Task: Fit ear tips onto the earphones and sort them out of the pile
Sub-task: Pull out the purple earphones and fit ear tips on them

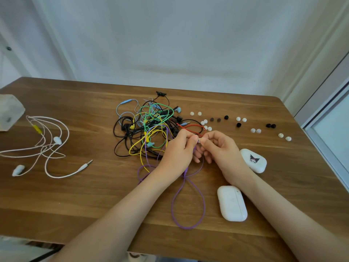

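Observation:
A tangled pile of wired earphones [149, 127] in black, green, yellow, blue and red lies mid-table. My left hand [177, 150] pinches the bud end of the purple earphone, whose cable [186, 203] loops toward me. My right hand [219, 146] pinches a small white ear tip [199, 140] against that bud, fingertips of both hands meeting. The bud itself is mostly hidden by my fingers. Loose white and black ear tips [239, 122] are scattered to the right of the pile. A white earphone set [47, 148] lies apart at the left.
Two white earbud cases sit near my right forearm, a plain one [232, 203] and one with a cartoon print [254, 160]. A translucent box [9, 110] stands at the far left edge. The wooden table [75, 205] ends close to me.

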`<state>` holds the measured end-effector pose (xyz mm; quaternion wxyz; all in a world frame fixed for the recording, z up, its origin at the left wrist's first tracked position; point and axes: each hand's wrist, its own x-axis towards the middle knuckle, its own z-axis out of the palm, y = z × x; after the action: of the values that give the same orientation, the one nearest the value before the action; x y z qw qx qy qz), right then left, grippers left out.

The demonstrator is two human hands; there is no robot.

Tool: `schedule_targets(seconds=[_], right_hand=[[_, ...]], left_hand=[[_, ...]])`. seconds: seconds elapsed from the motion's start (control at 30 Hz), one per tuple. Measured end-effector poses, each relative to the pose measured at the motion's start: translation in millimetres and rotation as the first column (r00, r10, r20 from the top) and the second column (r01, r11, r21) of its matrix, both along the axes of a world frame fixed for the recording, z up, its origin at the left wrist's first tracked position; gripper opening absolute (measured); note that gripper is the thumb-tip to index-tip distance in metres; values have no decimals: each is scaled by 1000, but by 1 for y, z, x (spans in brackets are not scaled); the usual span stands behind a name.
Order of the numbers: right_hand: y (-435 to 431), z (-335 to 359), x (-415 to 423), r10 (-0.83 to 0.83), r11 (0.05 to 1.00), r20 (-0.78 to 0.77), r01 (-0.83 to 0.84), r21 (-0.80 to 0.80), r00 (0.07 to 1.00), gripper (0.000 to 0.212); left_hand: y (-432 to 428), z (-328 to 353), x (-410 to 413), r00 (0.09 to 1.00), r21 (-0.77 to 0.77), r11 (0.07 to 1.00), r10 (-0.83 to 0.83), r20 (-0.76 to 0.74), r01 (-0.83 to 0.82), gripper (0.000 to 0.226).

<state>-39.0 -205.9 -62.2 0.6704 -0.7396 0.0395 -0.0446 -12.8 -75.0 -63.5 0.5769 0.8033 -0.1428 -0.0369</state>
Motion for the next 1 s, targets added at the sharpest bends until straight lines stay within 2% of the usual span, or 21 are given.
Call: schedule_targets(seconds=[0.2,0.37,0.43,0.57,0.8,1.0], right_hand=[[0,3,-1,107,987,28,-110,116,994,16],[-3,2,2,109,982,6,-109,151,994,10],[-3,0,2,89,987,10,-90,133,996,5],[-1,-2,3,-12,1000,29,13,-3,999,6],[-6,-3,6,25,999,-18,-24,35,1000,15],[-9,-2,7,57,998,-39,-57,10,998,16]], left_hand=[[-1,-4,4,995,-105,994,-7,-101,-4,19],[-2,-3,4,989,-125,992,-32,-143,14,19],[-3,-3,5,986,-148,989,-29,-164,5,18],[-1,-1,4,980,-229,973,-71,-188,26,21],[1,0,3,967,-253,966,-115,-225,56,25],[0,4,4,924,-386,922,-165,-345,20,22]])
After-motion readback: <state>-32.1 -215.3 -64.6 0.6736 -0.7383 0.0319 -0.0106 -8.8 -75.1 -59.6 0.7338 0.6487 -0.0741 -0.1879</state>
